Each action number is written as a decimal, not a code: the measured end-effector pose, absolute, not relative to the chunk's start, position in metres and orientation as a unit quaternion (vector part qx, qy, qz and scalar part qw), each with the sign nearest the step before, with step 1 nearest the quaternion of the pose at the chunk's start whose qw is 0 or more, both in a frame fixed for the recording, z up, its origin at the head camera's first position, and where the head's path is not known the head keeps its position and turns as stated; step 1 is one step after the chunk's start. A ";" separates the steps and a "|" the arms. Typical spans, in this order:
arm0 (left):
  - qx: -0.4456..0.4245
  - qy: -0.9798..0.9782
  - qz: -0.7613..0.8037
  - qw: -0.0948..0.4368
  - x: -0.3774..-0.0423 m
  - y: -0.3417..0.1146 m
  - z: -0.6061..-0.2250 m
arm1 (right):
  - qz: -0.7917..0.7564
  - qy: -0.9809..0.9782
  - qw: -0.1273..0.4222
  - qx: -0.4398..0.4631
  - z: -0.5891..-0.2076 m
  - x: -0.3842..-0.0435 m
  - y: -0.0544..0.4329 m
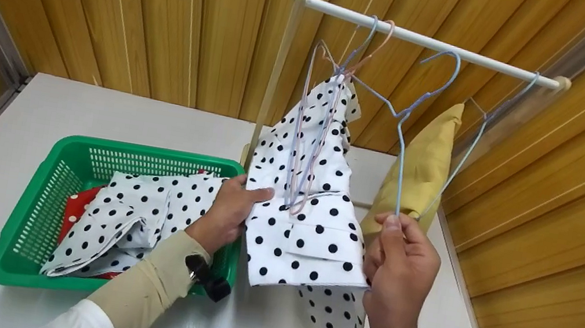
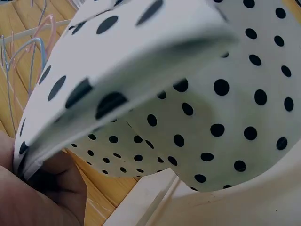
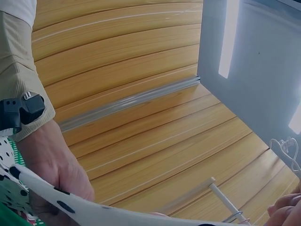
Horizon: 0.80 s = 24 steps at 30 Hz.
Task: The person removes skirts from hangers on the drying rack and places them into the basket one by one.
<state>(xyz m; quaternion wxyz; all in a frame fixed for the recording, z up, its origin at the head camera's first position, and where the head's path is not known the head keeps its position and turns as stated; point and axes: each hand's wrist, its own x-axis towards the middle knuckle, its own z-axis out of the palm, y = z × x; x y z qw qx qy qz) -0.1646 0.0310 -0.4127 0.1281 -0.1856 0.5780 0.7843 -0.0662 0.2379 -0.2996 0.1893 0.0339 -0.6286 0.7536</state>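
Note:
A white garment with black dots (image 1: 310, 237) hangs bunched below the rail. My left hand (image 1: 228, 215) grips its left edge, thumb on top; the left wrist view shows the fingers curled round the cloth beside its open underside. My right hand (image 1: 400, 281) pinches the lower right end of a blue wire hanger (image 1: 402, 152) between thumb and fingers. That hanger's hook overlaps the white rail (image 1: 496, 62), and its left arm runs to the bunched top of the dotted garment. Pink and blue hangers (image 1: 312, 155) dangle in front of the cloth.
A green basket (image 1: 16, 238) at left holds more dotted white cloth (image 1: 126, 214) and some red dotted cloth (image 1: 77, 206). A yellow garment (image 1: 425, 161) hangs on another hanger (image 1: 463, 162) at right. Wood-patterned walls (image 1: 176, 10) enclose the white table (image 1: 73, 100).

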 end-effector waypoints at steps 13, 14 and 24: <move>-0.147 0.607 0.775 0.097 -0.157 0.025 -0.410 | 0.799 -0.567 0.195 -0.051 -0.293 -0.071 0.249; -0.146 0.607 0.775 0.093 -0.156 0.024 -0.410 | 0.800 -0.564 0.197 -0.056 -0.292 -0.072 0.250; -0.119 0.631 0.763 0.079 -0.150 0.001 -0.406 | 0.819 -0.533 0.197 -0.072 -0.294 -0.073 0.257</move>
